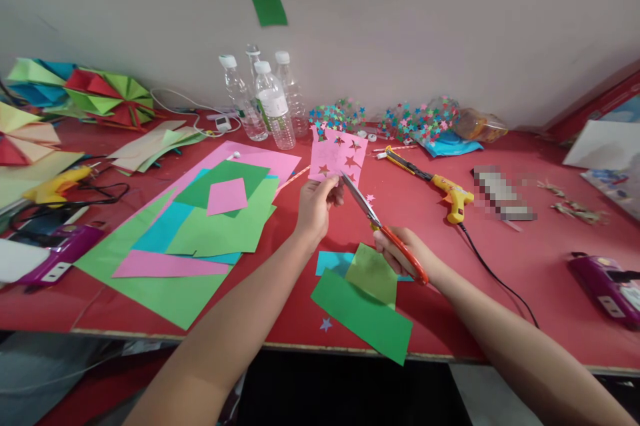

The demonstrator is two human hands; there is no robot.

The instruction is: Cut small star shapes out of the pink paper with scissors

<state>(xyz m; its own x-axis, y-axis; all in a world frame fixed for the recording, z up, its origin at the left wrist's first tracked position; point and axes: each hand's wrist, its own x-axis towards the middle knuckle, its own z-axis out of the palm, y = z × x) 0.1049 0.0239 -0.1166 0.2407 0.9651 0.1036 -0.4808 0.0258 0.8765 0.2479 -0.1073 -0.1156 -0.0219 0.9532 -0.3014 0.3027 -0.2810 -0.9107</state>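
My left hand (320, 203) pinches the lower edge of a pink sheet of paper (336, 153) with star-shaped holes cut in it, held up over the red table. In my right hand (407, 249) is a pair of scissors (373, 216) with orange-red handles. Their blade tips meet the paper's lower edge beside my left fingertips. A small pink star (370, 199) lies on the table behind the blades. Beneath my right hand are a dark green paper strip (363, 313), a lighter green piece (370, 274) and a blue piece (330, 262).
Coloured sheets (220, 233) are layered at left. Several plastic bottles (274, 103) stand against the wall, near bags of star confetti (420, 119). A yellow glue gun (453, 198) with a trailing cord and a box cutter (400, 161) lie at right. Purple power strips (607, 286) sit at both sides.
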